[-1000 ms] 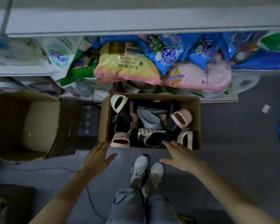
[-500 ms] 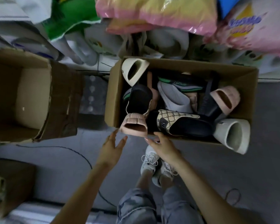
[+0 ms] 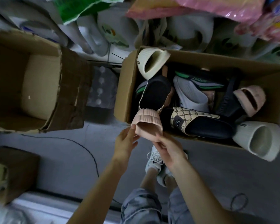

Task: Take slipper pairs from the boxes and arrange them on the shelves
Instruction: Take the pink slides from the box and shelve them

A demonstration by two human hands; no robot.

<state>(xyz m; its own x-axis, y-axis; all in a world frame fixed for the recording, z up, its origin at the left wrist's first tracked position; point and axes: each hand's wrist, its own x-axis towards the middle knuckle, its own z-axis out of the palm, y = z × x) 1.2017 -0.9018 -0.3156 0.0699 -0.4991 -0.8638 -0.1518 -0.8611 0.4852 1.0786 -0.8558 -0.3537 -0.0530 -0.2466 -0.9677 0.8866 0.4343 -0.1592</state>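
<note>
Pink slipper [image 3: 146, 125] at near-left corner of box [image 3: 124, 88], pick-up step: right hand [image 3: 170, 151] curls round its near edge, left hand [image 3: 125, 146] touches its side, fingers nearly straight; next, probably lift clear and fetch matching pink slipper [image 3: 249, 99].

The grey floor [image 3: 63, 159] carries a cardboard box [image 3: 124, 88] crammed with slippers. Just left of it sits a wrapped pack of bottles [image 3: 100, 89], then an open empty box [image 3: 39, 88]. A third box [image 3: 18, 172] stands nearer, far left. A dark cable [image 3: 91, 152] snakes across the floor, white sneakers [image 3: 152, 162] stand before the slipper box, and a thin dark ring [image 3: 239, 202] lies off right.
</note>
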